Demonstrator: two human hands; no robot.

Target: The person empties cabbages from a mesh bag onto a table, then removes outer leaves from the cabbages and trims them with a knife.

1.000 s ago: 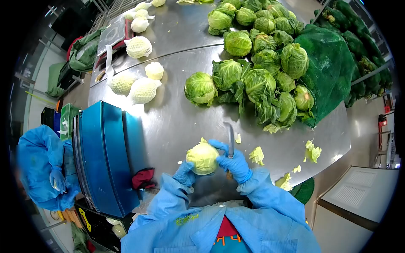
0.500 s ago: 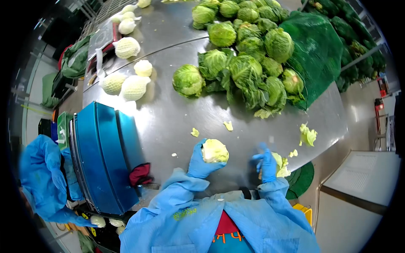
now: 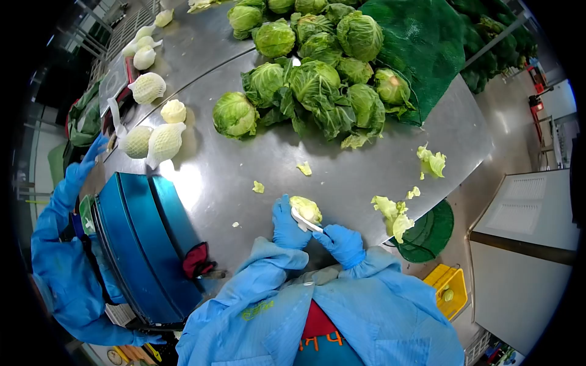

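Observation:
A small pale trimmed cabbage (image 3: 307, 208) is held in my left hand (image 3: 288, 224), whose blue-gloved fingers wrap round its left side. My right hand (image 3: 343, 244), also gloved in blue, is closed on a knife (image 3: 306, 221). The blade lies against the near side of the cabbage, bright with glare. The handle is hidden inside my fingers. Cut leaf pieces (image 3: 395, 216) lie on the metal table (image 3: 244, 201) to the right, and two small scraps lie beyond the cabbage.
Green cabbages (image 3: 317, 79) are heaped beyond my hands, beside a green net (image 3: 421, 49). Net-wrapped cabbages (image 3: 165, 143) lie at the left. A co-worker in blue (image 3: 67, 262) is behind the blue box (image 3: 143, 244). A yellow crate (image 3: 448, 290) stands at the lower right.
My right hand has come back from the right-hand leaves to the cabbage, with the knife against it. The view has shifted rightward. The co-worker's arm now reaches toward the table's left edge.

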